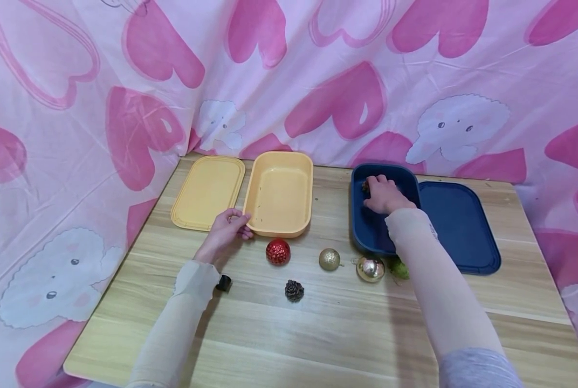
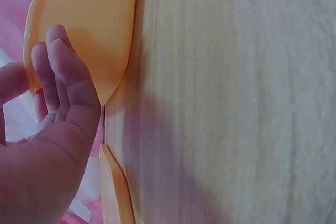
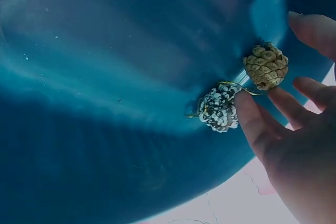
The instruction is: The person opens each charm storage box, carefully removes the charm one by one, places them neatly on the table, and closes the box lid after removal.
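Note:
My left hand [image 1: 228, 226] grips the near left corner of a yellow plastic box [image 1: 307, 199], thumb at the rim and fingers against the outer wall. The left wrist view shows these fingers [image 2: 73, 69] up close. Inside a dark blue box [image 1: 359, 231], my right hand [image 1: 388, 195] reaches to the far left corner. There the right wrist view shows a brown pine cone [image 3: 266, 66] and a white-tipped pine cone [image 3: 219, 109] with gold cord. The fairly straight fingers are spread by them, one fingertip at the white-tipped cone.
A yellow lid [image 1: 208, 191] lies left, a blue lid [image 1: 463, 226] right. In front of the boxes are a red ball [image 1: 277, 251], a glittery gold ball [image 1: 329, 259], a shiny gold ball [image 1: 370, 268], a green ball [image 1: 398, 268] and a dark pine cone [image 1: 294, 290].

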Demonstrator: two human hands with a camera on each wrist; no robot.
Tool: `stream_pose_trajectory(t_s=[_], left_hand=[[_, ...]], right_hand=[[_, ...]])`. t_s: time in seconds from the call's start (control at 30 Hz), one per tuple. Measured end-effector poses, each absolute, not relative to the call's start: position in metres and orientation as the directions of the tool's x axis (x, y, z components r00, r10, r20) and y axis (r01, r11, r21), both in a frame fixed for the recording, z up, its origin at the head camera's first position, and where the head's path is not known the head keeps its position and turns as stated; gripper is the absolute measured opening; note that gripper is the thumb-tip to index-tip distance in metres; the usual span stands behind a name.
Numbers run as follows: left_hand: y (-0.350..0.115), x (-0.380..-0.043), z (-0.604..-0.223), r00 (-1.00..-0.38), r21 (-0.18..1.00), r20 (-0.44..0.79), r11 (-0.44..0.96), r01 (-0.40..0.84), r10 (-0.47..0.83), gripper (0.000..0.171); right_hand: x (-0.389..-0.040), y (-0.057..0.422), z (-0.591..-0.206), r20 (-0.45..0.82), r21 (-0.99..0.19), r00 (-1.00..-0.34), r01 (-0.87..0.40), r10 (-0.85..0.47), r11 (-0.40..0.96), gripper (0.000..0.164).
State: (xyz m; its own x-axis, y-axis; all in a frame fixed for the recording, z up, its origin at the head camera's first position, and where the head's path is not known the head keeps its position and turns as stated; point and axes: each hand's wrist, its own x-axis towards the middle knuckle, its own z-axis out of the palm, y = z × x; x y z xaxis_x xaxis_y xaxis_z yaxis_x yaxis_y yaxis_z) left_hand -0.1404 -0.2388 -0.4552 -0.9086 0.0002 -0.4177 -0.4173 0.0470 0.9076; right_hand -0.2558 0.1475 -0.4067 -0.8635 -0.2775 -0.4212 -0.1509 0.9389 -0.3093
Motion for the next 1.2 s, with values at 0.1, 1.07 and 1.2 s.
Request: stream_pose_trajectory(t_s=[0.1, 1.07, 1.2], left_hand=[[-0.2386, -0.1404, -0.4572, -0.913, 0.912, -0.409, 0.048, -0.408, -0.002, 0.02], [-0.237, -0.1393, -0.4566, -0.91, 0.909, -0.415, 0.043, -0.415, -0.005, 0.017], [-0.2374, -0.14, -0.4569, -0.913, 0.913, -0.407, 0.036, -0.407, -0.002, 0.017]], right_hand=[[-0.2561, 0.1455, -0.4073, -0.425, -0.304, -0.863, -0.148, -0.273, 0.941, 0.065], [-0.2524, 0.1388, -0.4085, -0.442, -0.342, -0.839, -0.169, -0.317, 0.924, 0.047], [-0.2551, 0.1392, -0.4091, -0.421, -0.355, -0.831, -0.219, -0.364, 0.909, 0.036]])
